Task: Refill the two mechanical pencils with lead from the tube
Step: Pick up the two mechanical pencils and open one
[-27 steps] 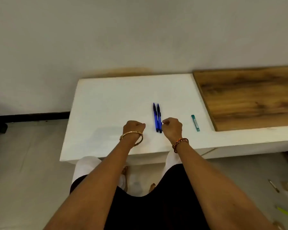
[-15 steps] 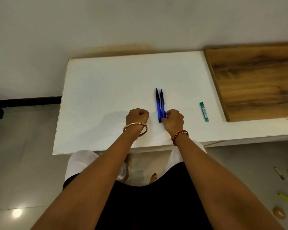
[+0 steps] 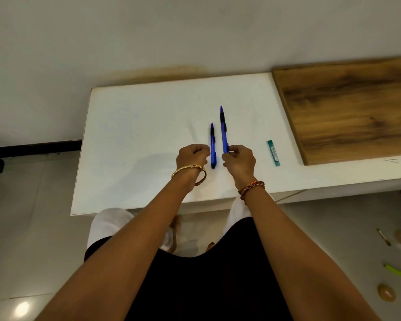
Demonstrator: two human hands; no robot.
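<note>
Pencils [image 3: 213, 147]: right hand [image 3: 240, 159] grips one [image 3: 223, 130], left hand [image 3: 191, 156] clenched, tube [image 3: 273, 153] beside.

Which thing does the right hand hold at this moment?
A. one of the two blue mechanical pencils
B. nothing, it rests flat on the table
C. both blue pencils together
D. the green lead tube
A: the right hand pinches the lower end of one blue pencil, while the other pencil lies alone on the white table and the lead tube lies untouched to the right.
</note>
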